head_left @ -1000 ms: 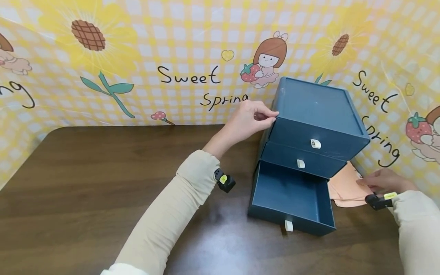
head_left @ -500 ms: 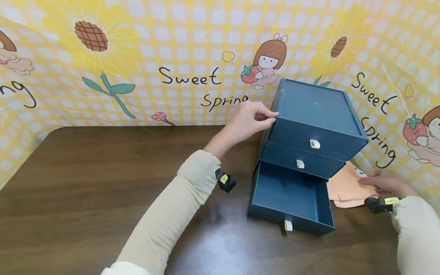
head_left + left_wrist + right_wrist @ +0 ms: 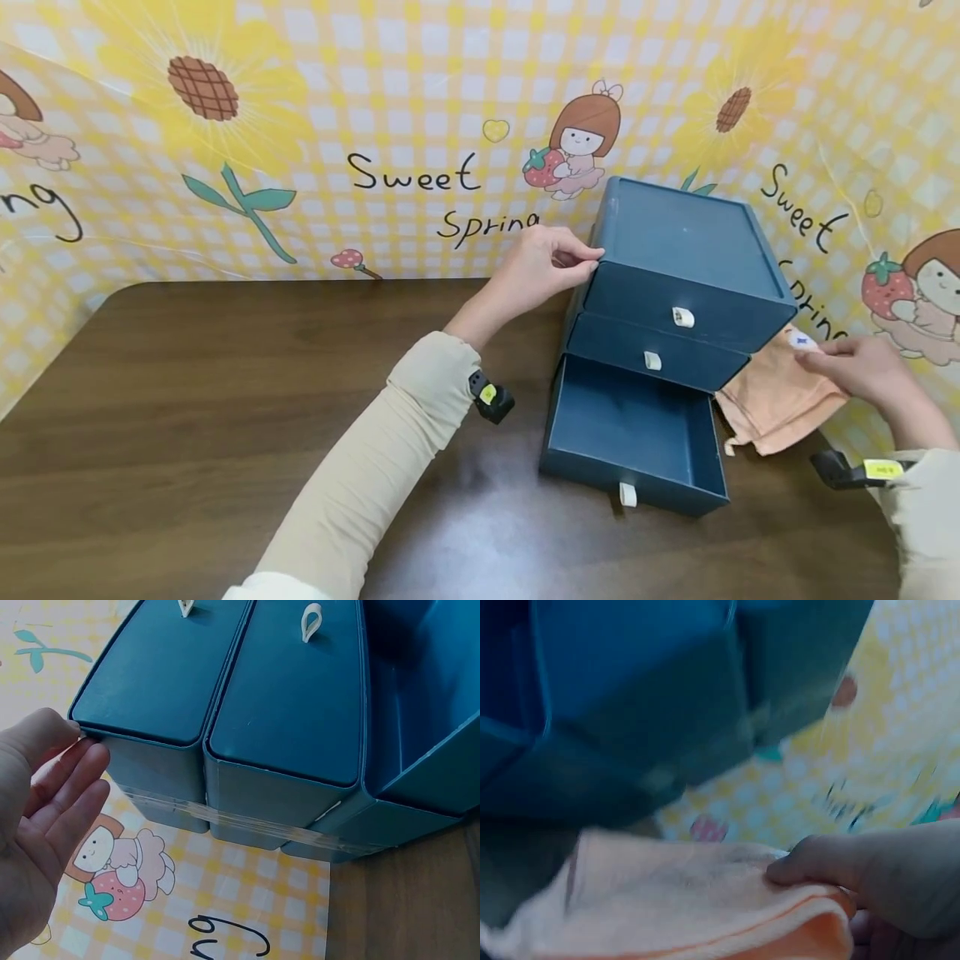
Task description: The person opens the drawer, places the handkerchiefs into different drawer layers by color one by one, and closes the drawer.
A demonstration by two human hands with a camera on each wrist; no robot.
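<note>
A dark blue drawer unit (image 3: 693, 237) with three drawers stands at the right of the table. Its bottom drawer (image 3: 630, 417) is pulled out and has nothing in it; the upper two are closed. My left hand (image 3: 532, 271) pinches the unit's top front left corner between thumb and fingers, seen also in the left wrist view. At the unit's right side, my right hand (image 3: 862, 367) grips a folded peach towel (image 3: 780, 396) by its edge, thumb on top. In the right wrist view the towel (image 3: 667, 896) hangs out from the thumb, its far end blurred.
White pull tabs (image 3: 682, 317) stick out from the drawer fronts. Behind and to the right, a yellow checked sheet (image 3: 405, 100) with printed flowers and figures covers the walls. The brown wooden table (image 3: 225, 433) reaches far to the left.
My right hand has taken hold of the towel and raised it, moving slightly up and right; a printed patch now shows by the fingers. The left hand keeps its grip on the corner.
</note>
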